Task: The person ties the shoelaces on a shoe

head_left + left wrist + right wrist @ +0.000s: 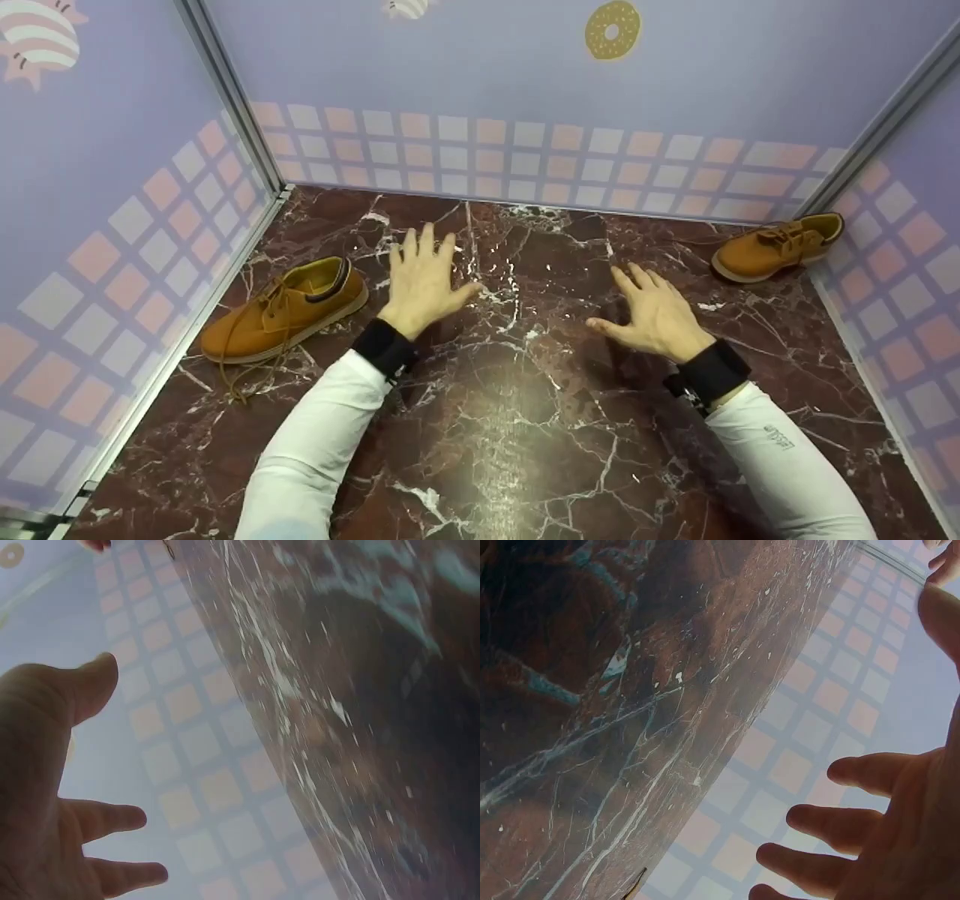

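My left hand (pixel 421 289) is held over the dark red marbled surface with fingers spread, holding nothing. To its left stands a tan lace-up shoe (pixel 285 311), upright, its laces trailing onto the surface. My right hand (pixel 656 315) is likewise spread and holds nothing. Beyond it, at the far right corner, sits another tan shoe (pixel 776 247), upright and apart from the hand. In the left wrist view the thumb and two fingers (pixel 105 821) of the left hand show. The right wrist view shows the right hand's fingers (pixel 832 829) apart, with part of the other hand at the top right.
The marbled surface (pixel 525 420) is bounded by lilac panels with pink and white squares. The back panel (pixel 480 75) meets the left panel (pixel 112 150) and the right panel (pixel 915 247) at metal corner posts. Black bands circle both wrists.
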Demonstrator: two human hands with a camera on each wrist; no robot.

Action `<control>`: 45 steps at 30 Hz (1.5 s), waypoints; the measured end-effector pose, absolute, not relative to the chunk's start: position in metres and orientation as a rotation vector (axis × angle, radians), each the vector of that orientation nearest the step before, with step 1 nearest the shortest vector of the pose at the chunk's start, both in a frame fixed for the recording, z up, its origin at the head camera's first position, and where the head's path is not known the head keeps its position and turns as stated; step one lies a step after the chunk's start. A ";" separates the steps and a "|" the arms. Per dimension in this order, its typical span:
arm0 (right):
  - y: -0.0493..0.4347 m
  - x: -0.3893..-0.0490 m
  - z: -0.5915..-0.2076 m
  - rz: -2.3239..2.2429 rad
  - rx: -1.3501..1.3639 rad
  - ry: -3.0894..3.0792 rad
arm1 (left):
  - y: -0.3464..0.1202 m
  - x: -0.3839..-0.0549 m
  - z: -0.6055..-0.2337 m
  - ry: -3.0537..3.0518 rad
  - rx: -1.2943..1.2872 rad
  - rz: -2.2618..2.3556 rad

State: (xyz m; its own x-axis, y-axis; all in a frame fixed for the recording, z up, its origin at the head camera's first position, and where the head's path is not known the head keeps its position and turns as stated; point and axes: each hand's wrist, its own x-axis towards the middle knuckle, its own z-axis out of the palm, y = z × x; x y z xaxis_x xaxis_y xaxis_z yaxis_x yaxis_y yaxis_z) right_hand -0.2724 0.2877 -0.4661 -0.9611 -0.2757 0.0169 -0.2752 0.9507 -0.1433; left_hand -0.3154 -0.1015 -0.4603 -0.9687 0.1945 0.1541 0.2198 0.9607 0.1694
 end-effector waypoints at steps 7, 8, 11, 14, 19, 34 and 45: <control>0.289 -0.270 -0.472 -0.216 -0.463 3.100 | -0.142 -0.331 -0.458 -2.918 -0.177 -0.236; 0.289 -0.270 -0.473 -0.218 -0.463 3.101 | -0.149 -0.332 -0.457 -2.920 -0.153 -0.234; 0.289 -0.270 -0.474 -0.222 -0.470 3.105 | -0.171 -0.333 -0.455 -2.936 -0.086 -0.226; 0.290 -0.270 -0.474 -0.233 -0.481 3.110 | -0.192 -0.331 -0.453 -2.961 -0.020 -0.243; 0.287 -0.271 -0.475 -0.243 -0.476 3.106 | -0.226 -0.323 -0.454 -2.995 0.081 -0.326; 0.282 -0.270 -0.483 -0.207 -0.486 3.066 | -0.261 -0.315 -0.459 -3.137 0.145 -0.354; 0.285 -0.268 -0.488 -0.184 -0.480 3.061 | -0.261 -0.318 -0.461 -3.158 0.133 -0.341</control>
State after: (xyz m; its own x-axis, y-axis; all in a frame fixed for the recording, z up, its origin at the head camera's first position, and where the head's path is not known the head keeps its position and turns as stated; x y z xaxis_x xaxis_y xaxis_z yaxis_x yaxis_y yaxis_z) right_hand -0.2676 0.2847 -0.4879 -0.9515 -0.3072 -0.0190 -0.3027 0.9451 -0.1227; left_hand -0.3175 -0.2610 -0.4608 -0.9958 -0.0791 -0.0459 -0.0871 0.9735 0.2116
